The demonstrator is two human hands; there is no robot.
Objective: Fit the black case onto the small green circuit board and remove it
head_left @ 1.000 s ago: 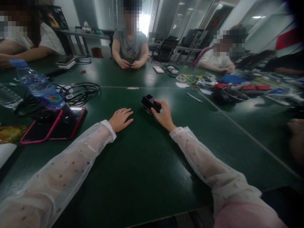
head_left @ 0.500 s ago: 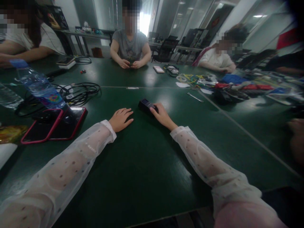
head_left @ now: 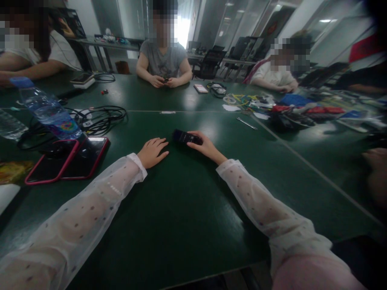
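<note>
My right hand (head_left: 202,144) grips one end of a small black handheld device (head_left: 184,137) with a dark screen and rows of buttons or markings too blurred to read. The thumb lies along its near side and the fingers reach round the far side. Just left of the device, my left hand (head_left: 152,152) rests palm down on the green table (head_left: 181,217), fingers stretched out, holding nothing. A small gap separates its fingertips from the device.
Two phones in red cases (head_left: 86,159), a tilted water bottle (head_left: 45,106) and coiled black cables (head_left: 102,119) lie to the left. A wrench (head_left: 246,123) is at the right, before a pile of tools and wires (head_left: 305,112). Other people sit around the table.
My right hand has turned the black device, so it lies flatter and more sideways, its far end lower and slightly left. My left hand stays put.
</note>
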